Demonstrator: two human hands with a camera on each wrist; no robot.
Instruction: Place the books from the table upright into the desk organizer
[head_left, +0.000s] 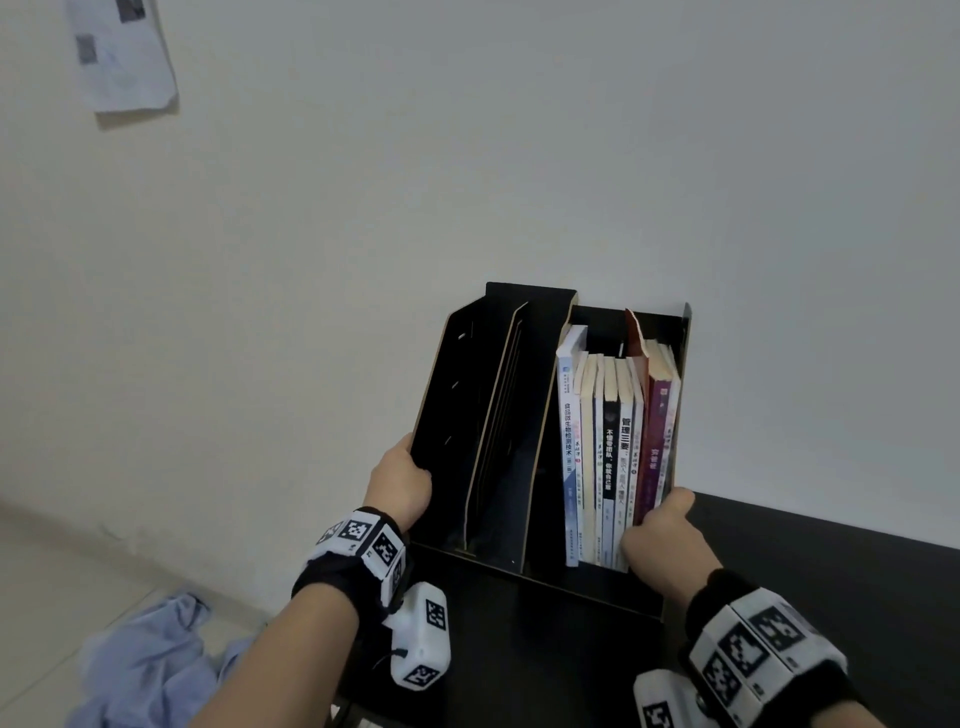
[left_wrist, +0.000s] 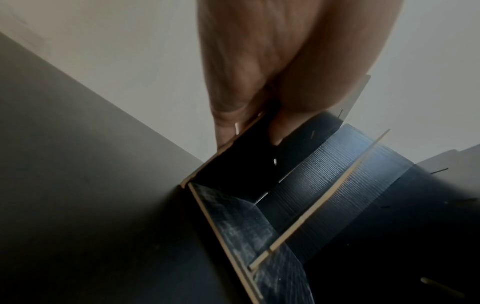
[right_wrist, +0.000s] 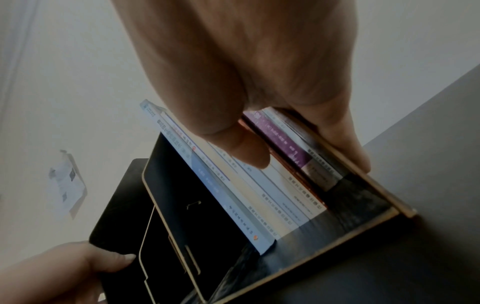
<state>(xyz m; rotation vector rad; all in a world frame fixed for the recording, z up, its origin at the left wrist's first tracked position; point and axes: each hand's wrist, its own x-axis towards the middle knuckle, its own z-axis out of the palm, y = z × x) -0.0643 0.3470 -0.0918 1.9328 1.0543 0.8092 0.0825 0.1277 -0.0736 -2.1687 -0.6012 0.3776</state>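
1. The black wooden desk organizer with pale cut edges (head_left: 519, 441) stands on the dark table (head_left: 831, 571) by the white wall, its back tipped away toward 12 o'clock.
2. The left hand (head_left: 400, 488) clamps the organizer's outer left panel, thumb inside and fingers outside, as the left wrist view shows (left_wrist: 259, 82).
3. The right hand (head_left: 665, 540) grips the right panel, its thumb (right_wrist: 249, 152) lying across the spines.
4. The row of paperback books with white, black and purple spines (head_left: 618, 452) sits upright in the right-hand compartment, long axis running 6 to 12; the left compartments hold none.
5. The hands sit wide apart at 9 and 3 of the organizer, equally near. I would judge that any next shift turns on both moving together, or the rack twists.
6. No loose book shows on the table.
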